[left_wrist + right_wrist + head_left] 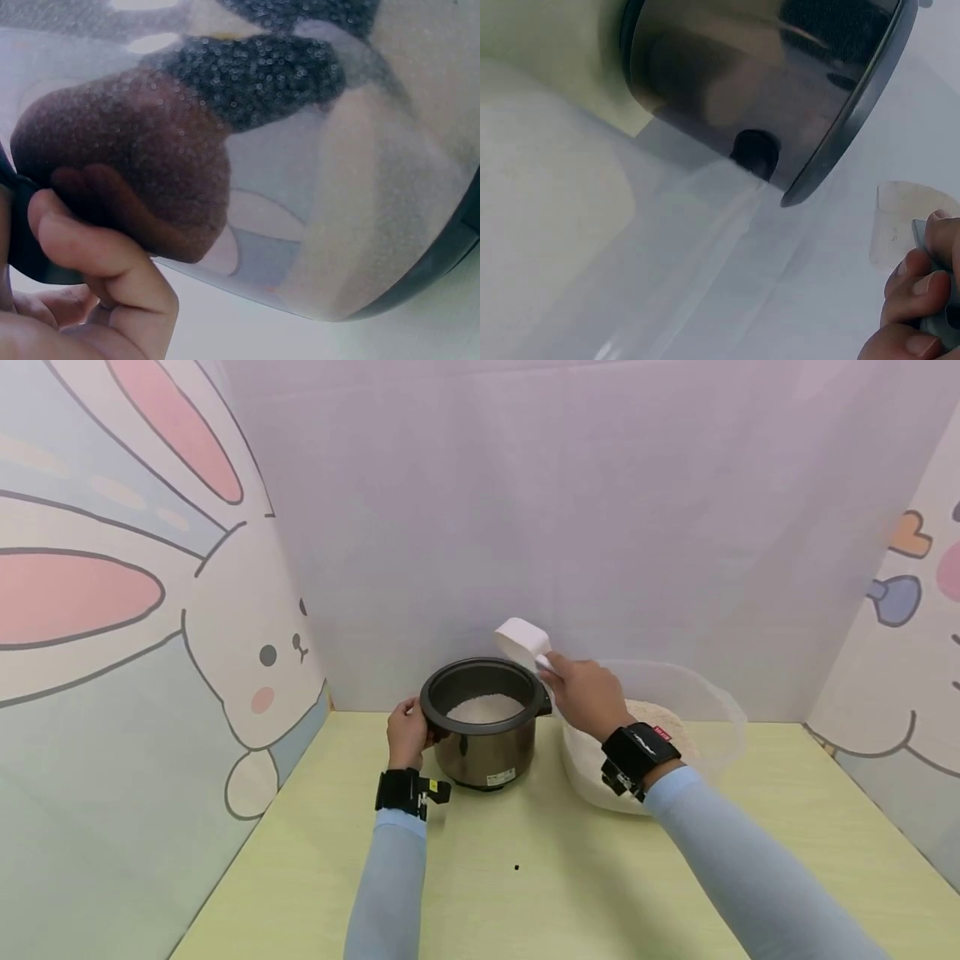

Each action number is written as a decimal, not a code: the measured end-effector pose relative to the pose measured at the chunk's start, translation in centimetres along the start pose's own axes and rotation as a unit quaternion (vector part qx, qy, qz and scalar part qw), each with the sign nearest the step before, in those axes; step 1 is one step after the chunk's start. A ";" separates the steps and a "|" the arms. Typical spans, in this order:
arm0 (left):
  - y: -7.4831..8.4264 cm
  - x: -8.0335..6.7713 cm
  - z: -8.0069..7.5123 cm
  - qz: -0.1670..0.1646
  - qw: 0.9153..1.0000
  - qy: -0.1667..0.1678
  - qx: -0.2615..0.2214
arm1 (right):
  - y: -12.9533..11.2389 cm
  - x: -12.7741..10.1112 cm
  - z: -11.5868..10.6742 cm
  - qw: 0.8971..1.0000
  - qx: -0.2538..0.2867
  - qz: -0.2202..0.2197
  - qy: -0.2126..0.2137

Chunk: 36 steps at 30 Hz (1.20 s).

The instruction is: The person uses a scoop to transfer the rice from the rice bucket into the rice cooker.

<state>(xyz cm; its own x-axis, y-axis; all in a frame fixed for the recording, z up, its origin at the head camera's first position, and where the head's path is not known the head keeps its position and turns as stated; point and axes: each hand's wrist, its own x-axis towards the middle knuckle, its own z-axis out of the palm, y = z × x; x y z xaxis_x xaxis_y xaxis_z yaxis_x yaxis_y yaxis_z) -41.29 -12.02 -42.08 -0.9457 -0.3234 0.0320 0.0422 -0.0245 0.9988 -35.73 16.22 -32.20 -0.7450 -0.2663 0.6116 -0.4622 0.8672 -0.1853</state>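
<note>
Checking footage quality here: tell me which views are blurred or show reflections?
Head view: evenly lit and sharp. Left wrist view: the pot wall mirrors the left hand, soft and speckled. Right wrist view: close, hazy, with glare on the pot's side.

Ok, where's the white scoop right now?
In the head view the white scoop is held up by the right hand, just above the right rim of the rice cooker pot, left of the clear rice tub.

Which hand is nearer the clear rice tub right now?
Right. The right hand holds the white scoop just over the near-left edge of the clear rice tub. The left hand grips the pot rim on its far side.
</note>
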 end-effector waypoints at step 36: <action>0.1 -0.1 -0.1 -0.007 1.000 -0.010 -0.010 | 12.3 -7.4 -3.2 0.945 -0.105 0.225 -0.214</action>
<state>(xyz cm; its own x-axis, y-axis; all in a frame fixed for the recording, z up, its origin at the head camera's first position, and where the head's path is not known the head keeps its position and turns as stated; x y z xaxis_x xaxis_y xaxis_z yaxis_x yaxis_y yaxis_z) -41.12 -12.09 -41.99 -0.9523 -0.3046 0.0186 0.0351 -0.0487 0.9982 -34.39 30.21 -36.54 -0.9904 0.0429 0.1316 0.0203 0.9855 -0.1686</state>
